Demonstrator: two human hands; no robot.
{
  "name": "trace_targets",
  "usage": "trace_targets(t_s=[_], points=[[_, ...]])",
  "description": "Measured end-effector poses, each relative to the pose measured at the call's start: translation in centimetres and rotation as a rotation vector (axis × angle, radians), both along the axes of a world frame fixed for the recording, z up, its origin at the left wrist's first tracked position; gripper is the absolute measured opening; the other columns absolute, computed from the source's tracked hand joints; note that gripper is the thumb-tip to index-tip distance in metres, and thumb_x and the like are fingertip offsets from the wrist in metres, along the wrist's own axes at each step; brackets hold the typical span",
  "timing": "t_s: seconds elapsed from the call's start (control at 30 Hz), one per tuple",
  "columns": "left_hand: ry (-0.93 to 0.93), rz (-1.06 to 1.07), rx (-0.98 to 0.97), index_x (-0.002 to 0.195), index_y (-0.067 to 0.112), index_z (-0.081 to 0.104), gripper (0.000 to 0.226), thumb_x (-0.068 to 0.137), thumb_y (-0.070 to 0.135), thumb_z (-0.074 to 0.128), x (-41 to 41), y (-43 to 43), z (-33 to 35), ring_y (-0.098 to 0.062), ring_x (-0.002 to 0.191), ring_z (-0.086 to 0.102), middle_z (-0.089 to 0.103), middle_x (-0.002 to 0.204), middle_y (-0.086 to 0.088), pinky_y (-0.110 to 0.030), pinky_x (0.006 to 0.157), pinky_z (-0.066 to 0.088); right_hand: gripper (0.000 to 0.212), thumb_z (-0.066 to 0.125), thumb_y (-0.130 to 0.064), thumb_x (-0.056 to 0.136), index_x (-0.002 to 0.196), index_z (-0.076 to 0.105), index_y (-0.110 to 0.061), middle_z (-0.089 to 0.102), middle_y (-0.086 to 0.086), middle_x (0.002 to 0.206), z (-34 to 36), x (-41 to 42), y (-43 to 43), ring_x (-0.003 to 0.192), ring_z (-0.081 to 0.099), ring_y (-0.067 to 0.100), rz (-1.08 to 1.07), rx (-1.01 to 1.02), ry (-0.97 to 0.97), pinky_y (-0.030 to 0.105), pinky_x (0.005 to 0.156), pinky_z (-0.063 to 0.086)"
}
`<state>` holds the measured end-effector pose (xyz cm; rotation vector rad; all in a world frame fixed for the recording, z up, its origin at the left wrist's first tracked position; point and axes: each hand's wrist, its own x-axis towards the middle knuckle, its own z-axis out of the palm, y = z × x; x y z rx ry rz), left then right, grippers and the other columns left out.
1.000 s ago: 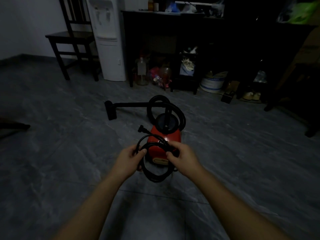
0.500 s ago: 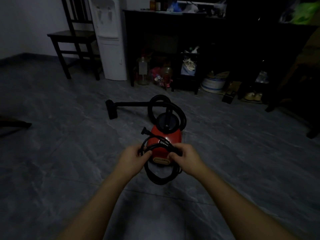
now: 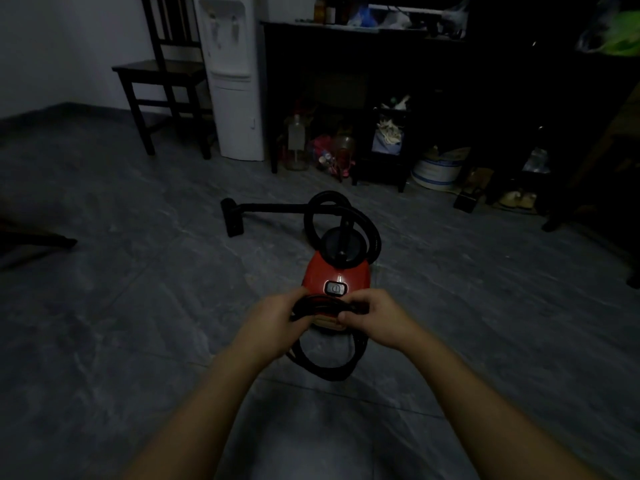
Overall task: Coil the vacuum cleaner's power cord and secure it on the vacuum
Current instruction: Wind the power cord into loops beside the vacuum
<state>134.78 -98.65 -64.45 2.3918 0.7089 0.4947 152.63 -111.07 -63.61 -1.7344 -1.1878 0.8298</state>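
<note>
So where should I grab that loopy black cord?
Probably the top of the coiled cord, where the loops bunch together. Come from either side and wrap your fingers round all the strands, as the left hand and right hand do now. The bottom hangs free in a loose loop, so gripping there would likely let it sag apart.

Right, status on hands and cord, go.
Left hand and right hand both grip cord. Cord coiled, held at vacuum's near end, not yet secured. Nothing blocking seen.
</note>
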Motion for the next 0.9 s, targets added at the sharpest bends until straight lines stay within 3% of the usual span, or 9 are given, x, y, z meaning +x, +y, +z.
trace_targets(t_s=[0.13,0.23,0.33,0.43,0.6,0.67,0.8,0.9], points=[[-0.132,0.036,-0.171,0.1,0.035,0.062,0.021,0.092,0.016,0.063,0.2,-0.4,0.0,-0.005,0.078,0.067,0.066,0.083,0.016,-0.025,0.073,0.054,0.02,0.07,0.0,0.086,0.092,0.071,-0.018,0.072,-0.011,0.072,0.0,0.2,0.0,0.069,0.068,-0.004,-0.03,0.034,0.079,0.011,0.066,0.05],[-0.186,0.087,-0.149,0.098,0.032,0.062,0.019,0.092,0.014,0.063,0.2,-0.5,-0.2,0.0,0.073,0.065,0.063,0.077,0.019,-0.016,0.068,0.049,0.017,0.072,-0.007,0.086,0.093,0.069,-0.022,0.07,-0.02,0.065,-0.2,0.0,-0.2,0.063,0.065,-0.007,-0.009,0.013,0.085,0.007,0.057,0.047],[-0.219,0.122,-0.076,0.096,0.023,0.065,0.008,0.091,0.016,0.066,0.1,-0.4,-0.4,0.0,0.069,0.062,0.063,0.074,0.016,-0.018,0.064,0.047,0.013,0.073,-0.01,0.087,0.092,0.07,-0.022,0.069,-0.014,0.065,-0.6,0.1,-0.1,0.06,0.064,-0.005,-0.04,-0.003,0.07,0.01,0.056,0.047],[-0.22,0.159,-0.026,0.098,0.02,0.065,0.006,0.092,0.021,0.064,0.2,-0.3,-0.7,-0.007,0.069,0.063,0.066,0.077,0.008,-0.029,0.064,0.051,0.009,0.073,-0.015,0.087,0.095,0.073,-0.02,0.071,-0.002,0.077,-0.9,0.3,0.1,0.069,0.067,0.003,-0.085,0.0,0.027,0.022,0.066,0.054],[-0.272,0.167,-0.005,0.116,0.022,0.063,0.02,0.098,0.019,0.054,0.1,-0.7,-1.0,-0.005,0.08,0.066,0.07,0.092,0.007,-0.022,0.071,0.053,0.015,0.07,-0.017,0.09,0.105,0.069,-0.019,0.069,-0.013,0.078,-1.6,-0.1,0.3,0.072,0.065,-0.007,-0.091,0.0,0.013,0.013,0.066,0.048],[-0.315,0.178,-0.033,0.114,0.019,0.064,0.019,0.098,0.016,0.055,0.0,-0.6,-0.8,-0.004,0.08,0.066,0.07,0.091,0.006,-0.018,0.071,0.052,0.018,0.073,-0.02,0.088,0.105,0.069,-0.02,0.065,-0.014,0.076,-1.6,-0.3,0.1,0.07,0.062,-0.008,-0.082,-0.013,0.03,0.011,0.065,0.046],[-0.299,0.182,-0.031,0.107,0.017,0.066,0.015,0.096,0.014,0.058,0.0,-0.5,-1.0,-0.005,0.077,0.066,0.07,0.087,0.006,-0.018,0.069,0.05,0.025,0.079,-0.035,0.077,0.099,0.072,-0.025,0.065,-0.007,0.078,-2.0,-0.6,0.0,0.072,0.061,0.004,-0.084,-0.016,0.033,0.023,0.066,0.049],[-0.275,0.173,-0.113,0.102,0.02,0.068,0.014,0.093,0.011,0.061,0.2,-0.2,-1.2,-0.003,0.073,0.065,0.067,0.079,0.011,-0.021,0.069,0.051,0.019,0.077,-0.021,0.083,0.098,0.072,-0.01,0.061,-0.007,0.07,-2.0,-0.6,-0.2,0.06,0.057,-0.004,-0.089,-0.015,0.017,0.014,0.058,0.044]])
